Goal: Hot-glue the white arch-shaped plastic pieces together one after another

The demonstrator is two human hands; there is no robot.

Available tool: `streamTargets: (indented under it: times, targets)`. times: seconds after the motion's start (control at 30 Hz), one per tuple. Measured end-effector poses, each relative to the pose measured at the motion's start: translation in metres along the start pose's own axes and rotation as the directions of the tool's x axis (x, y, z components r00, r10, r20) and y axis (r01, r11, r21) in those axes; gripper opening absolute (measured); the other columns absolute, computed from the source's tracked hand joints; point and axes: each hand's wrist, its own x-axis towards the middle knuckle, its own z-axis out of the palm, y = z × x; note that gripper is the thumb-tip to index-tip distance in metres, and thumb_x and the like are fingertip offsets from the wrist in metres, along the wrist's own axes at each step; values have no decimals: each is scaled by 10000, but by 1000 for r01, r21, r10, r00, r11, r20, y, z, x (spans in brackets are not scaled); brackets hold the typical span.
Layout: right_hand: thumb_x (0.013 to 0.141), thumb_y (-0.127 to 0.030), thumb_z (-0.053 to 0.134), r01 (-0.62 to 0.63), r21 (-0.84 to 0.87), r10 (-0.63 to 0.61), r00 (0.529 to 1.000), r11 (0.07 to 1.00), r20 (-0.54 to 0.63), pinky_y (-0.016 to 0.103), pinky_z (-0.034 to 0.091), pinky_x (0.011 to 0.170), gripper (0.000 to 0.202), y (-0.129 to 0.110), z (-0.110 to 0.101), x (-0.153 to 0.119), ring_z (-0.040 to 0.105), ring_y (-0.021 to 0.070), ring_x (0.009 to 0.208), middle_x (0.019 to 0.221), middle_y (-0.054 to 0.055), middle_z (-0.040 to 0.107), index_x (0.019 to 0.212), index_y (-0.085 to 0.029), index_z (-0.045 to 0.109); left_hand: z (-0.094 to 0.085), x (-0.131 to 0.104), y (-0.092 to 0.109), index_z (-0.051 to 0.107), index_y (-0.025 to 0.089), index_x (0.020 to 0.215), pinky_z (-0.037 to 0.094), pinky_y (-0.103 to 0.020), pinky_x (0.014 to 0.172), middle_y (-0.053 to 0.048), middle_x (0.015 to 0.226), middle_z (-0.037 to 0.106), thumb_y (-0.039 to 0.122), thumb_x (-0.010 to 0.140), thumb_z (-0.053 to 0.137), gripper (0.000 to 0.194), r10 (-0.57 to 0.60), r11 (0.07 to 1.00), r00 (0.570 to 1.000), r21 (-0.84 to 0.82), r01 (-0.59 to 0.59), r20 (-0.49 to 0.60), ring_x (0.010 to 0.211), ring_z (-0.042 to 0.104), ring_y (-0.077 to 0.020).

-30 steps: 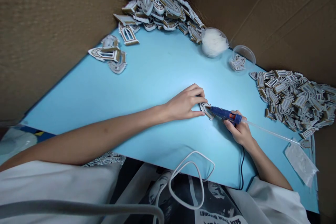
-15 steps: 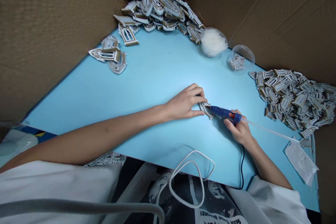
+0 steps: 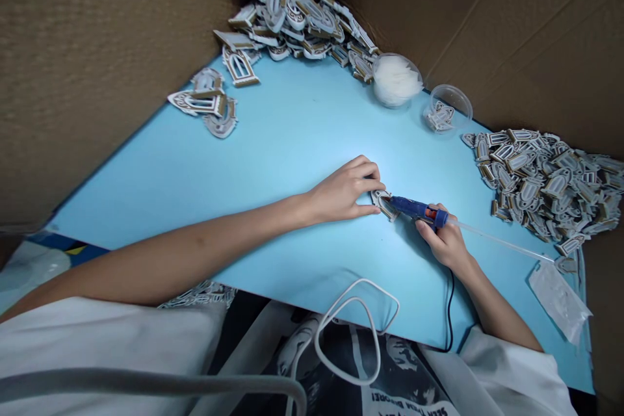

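Note:
My left hand [image 3: 348, 190] rests on the blue tabletop, its thumb and fingers closed around the edges of a small white arched window-frame piece [image 3: 389, 209]. In my right hand [image 3: 446, 240] is a blue glue gun [image 3: 412, 207], gripped by its handle. The gun's nozzle points left and meets the upper face of the piece, or hovers just over it; I cannot tell which. A long clear glue stick [image 3: 507, 242] sticks out of the gun's back end toward the right.
Arched pieces are heaped at the back [image 3: 297, 13] and at the right [image 3: 550, 182], with a few at the left [image 3: 207, 103]. Clear tubs hold white flakes [image 3: 397, 81] and small pieces [image 3: 441, 116]. A plastic bag [image 3: 559, 299], looped white cable [image 3: 348, 377] and cardboard walls [image 3: 121, 26] surround the work.
Both hands, the glue gun and the window-frame piece stay in the same place. Only the camera's view has shifted very slightly.

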Motion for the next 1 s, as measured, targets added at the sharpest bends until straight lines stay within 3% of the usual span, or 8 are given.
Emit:
streamTargets:
  times: [0.3,0.53,0.67,0.8,0.93,1.0]
  targets:
    - [1009,-479,534,0,-12,0,1000,1000,-9,405,512,738,366,2,1,-2,601,255,760,756,67,647,733,-240,552,0,0,0,763,180,1183,523,-432,983,-117,1137,682,395,929,817,337,-8,1000,1000,6,8,6,1099,577,-289]
    - [999,-563,525,-112,-9,112,993,994,28,412,512,767,449,5,1,-3,613,272,801,760,81,660,722,-222,617,0,0,-1,768,168,1172,525,-420,977,-118,1130,683,387,924,821,335,-11,1000,1000,-17,11,1,1100,584,-289]
    - [965,-659,586,-124,222,121,992,967,26,411,530,721,483,5,5,-5,637,275,783,820,91,718,840,-215,726,0,1,0,774,153,1151,529,-424,986,-117,1100,686,368,907,834,332,-15,1000,1000,-21,15,-5,1099,595,-291]
    - [910,-767,616,-26,562,127,982,827,-141,399,554,620,556,9,10,-9,651,251,674,801,86,739,868,-225,734,1,1,2,761,152,1162,536,-442,1004,-121,1115,698,387,913,807,346,-24,999,1000,-21,24,-15,1123,607,-298]
    - [895,-711,694,63,589,198,908,806,-369,360,517,548,497,16,10,-12,612,213,600,760,73,722,826,-220,734,5,1,9,656,140,1387,510,-455,1074,-151,1316,695,222,935,674,460,56,998,998,-32,-56,-6,1217,614,-291]
    - [907,-692,688,72,591,229,879,804,-418,346,500,527,487,18,9,-12,589,194,575,759,71,716,817,-215,728,6,-1,14,636,136,1419,517,-443,1040,-146,1269,720,213,948,641,478,57,998,998,7,-57,7,1182,633,-286]
